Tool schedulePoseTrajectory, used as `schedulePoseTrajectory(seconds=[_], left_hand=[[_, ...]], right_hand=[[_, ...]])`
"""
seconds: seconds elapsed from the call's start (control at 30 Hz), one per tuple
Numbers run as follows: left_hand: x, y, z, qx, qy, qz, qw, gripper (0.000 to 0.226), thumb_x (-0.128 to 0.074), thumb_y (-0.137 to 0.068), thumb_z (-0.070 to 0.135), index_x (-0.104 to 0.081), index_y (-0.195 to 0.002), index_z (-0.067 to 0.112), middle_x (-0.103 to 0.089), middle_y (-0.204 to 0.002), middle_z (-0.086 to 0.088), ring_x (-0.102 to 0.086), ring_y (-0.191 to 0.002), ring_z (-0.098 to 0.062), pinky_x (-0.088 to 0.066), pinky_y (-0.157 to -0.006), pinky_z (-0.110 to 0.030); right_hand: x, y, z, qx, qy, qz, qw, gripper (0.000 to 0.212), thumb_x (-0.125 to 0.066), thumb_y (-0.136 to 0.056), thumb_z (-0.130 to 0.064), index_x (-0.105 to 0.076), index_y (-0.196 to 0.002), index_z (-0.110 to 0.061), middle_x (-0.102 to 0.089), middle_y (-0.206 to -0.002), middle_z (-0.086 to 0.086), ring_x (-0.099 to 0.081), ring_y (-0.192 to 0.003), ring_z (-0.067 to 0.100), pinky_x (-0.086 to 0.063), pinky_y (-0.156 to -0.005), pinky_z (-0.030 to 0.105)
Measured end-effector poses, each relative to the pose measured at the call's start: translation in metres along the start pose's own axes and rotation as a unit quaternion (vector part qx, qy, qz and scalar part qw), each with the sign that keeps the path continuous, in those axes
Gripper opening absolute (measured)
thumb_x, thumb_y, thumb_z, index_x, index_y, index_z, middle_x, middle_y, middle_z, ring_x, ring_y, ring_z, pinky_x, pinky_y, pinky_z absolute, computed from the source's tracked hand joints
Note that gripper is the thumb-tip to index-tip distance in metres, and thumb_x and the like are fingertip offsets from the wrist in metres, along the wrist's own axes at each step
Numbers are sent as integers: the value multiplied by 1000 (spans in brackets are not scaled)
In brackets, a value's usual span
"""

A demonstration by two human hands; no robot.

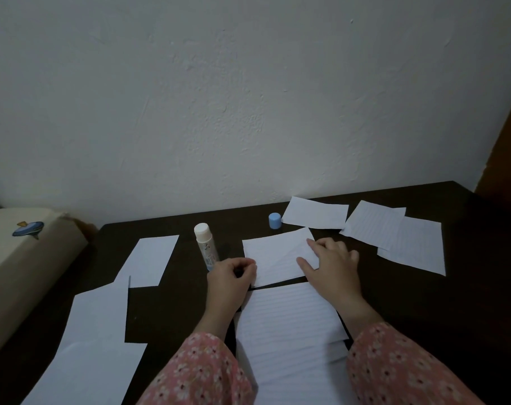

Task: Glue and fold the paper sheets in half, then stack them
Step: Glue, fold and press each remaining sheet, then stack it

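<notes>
A folded white sheet [273, 255] lies in the middle of the dark table [467, 302]. My right hand [331, 263] presses flat on its right part with straight fingers. My left hand [229, 276] is curled at the sheet's left edge and holds the base of an uncapped glue stick [205, 244], which stands tilted. The stick's blue cap [274, 220] stands behind the sheet. A pile of lined unfolded sheets [289, 325] lies between my forearms. Three folded sheets [315, 213] [372, 225] [412, 245] lie at the back right.
Plain white sheets [153, 260] [98, 317] [84, 375] lie along the left of the table. A beige box with a sticker [23, 249] stands off the table's left edge. A white wall [248, 97] rises right behind the table.
</notes>
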State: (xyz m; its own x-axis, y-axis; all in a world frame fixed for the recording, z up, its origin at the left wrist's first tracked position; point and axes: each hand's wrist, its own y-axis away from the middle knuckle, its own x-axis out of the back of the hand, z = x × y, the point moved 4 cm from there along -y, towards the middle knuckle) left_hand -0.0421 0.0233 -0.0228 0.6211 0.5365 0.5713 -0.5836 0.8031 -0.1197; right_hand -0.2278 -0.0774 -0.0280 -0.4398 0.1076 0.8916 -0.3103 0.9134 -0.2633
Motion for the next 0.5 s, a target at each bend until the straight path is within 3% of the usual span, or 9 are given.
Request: schedulePoseTrajectory(seconds=[0.17,0.27,0.37,0.5], left_hand=[[-3,-1,-3,-26,-53,6,998,17,-67,-87,27,-72,-103,26,-65,-98,15,-58,-94,-3,-49,-95,-31],[-4,-2,-2,-35,-78,7,996,15,-67,-87,28,-72,-101,28,-63,-96,16,-56,-95,-5,-49,-96,-36],[-3,-2,-2,-48,-81,21,995,15,-65,-87,27,-71,-101,27,-58,-98,16,-54,-96,-5,-47,-95,-31],[0,3,5,-71,-64,59,994,18,-61,-91,23,-68,-107,21,-52,-105,13,-53,-97,-4,-41,-80,-13]], right_hand=[[2,2,-2,-9,21,-3,1000,52,-45,-93,-54,-49,-139,-30,-48,-130,-8,-37,-121,14,-24,-97,36],[3,2,-2,-13,27,1,1000,50,-47,-91,-54,-54,-135,-30,-45,-129,-8,-35,-120,14,-25,-96,36],[2,2,-2,-17,16,1,1000,48,-49,-90,-53,-57,-132,-30,-43,-130,-8,-34,-122,13,-25,-98,35],[2,5,-2,-16,-6,21,1000,47,-53,-88,-53,-61,-125,-26,-44,-123,-8,-36,-119,12,-26,-97,34]])
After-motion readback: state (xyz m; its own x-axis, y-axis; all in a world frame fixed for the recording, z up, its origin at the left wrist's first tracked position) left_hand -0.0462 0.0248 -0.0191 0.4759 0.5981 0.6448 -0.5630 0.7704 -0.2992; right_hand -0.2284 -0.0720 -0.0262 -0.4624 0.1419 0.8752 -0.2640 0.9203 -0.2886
